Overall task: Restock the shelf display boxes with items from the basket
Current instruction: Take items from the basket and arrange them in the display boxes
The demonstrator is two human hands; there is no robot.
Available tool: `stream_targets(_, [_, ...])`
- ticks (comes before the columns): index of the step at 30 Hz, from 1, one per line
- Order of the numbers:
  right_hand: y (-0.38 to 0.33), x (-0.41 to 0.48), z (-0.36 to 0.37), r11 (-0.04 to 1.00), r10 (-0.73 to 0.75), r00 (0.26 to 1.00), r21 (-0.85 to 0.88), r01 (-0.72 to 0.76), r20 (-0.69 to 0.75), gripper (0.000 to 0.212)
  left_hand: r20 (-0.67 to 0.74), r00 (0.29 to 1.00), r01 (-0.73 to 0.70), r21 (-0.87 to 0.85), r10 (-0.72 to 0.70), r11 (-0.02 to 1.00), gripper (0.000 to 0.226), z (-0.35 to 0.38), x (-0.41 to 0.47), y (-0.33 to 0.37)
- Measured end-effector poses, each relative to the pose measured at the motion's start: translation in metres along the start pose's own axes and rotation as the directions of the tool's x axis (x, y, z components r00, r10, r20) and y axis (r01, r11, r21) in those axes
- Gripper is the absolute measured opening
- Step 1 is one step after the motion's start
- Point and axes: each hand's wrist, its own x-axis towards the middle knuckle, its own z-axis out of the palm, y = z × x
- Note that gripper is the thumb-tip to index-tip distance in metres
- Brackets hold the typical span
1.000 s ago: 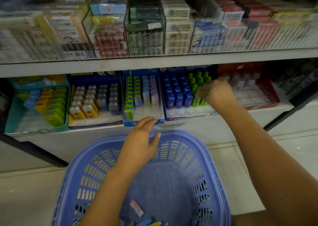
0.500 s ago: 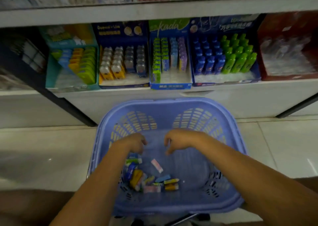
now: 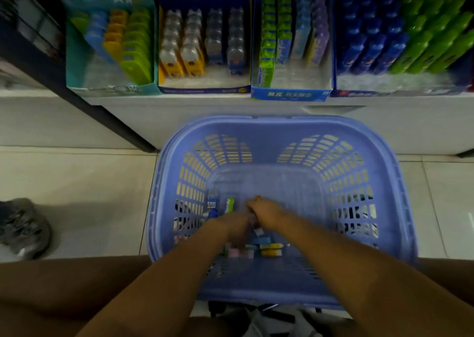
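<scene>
This looks like the pick-up step: the left hand (image 3: 230, 227) and right hand (image 3: 266, 212) are both down in the purple basket (image 3: 256, 123), almost touching each other, right among the small packs (image 3: 272, 249), and blur hides whether either has closed on one. The packs, short yellow, pink, blue and green sticks, lie loose just under and behind the hands. The next move, I judge, calls for a clean pinch and a lift to the display boxes (image 3: 289, 94) well ahead.

Blue display box (image 3: 289, 95) front bears blurred Chinese lettering, "解压".
</scene>
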Motion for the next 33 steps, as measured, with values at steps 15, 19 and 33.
stream_targets(15, [0.016, -0.069, -0.137, 0.578, 0.049, 0.998, 0.816, 0.002, -0.037, 0.028, -0.21, 0.966, -0.07, -0.775, -0.152, 0.628, 0.025, -0.05, -0.022, 0.003])
stream_targets(19, [-0.001, -0.115, -0.188, 0.504, -0.047, 0.987, 0.85, 0.155, -0.152, 0.021, -0.375, 0.918, -0.328, -0.902, -0.131, 0.281, 0.016, -0.096, -0.051, 0.017])
stream_targets(33, [-0.078, -0.175, -0.3, 0.963, 0.012, 0.491, 0.142, 0.23, -0.871, 0.035, -0.804, 0.548, -0.83, -0.557, -0.232, -0.031, 0.011, -0.167, -0.125, 0.046])
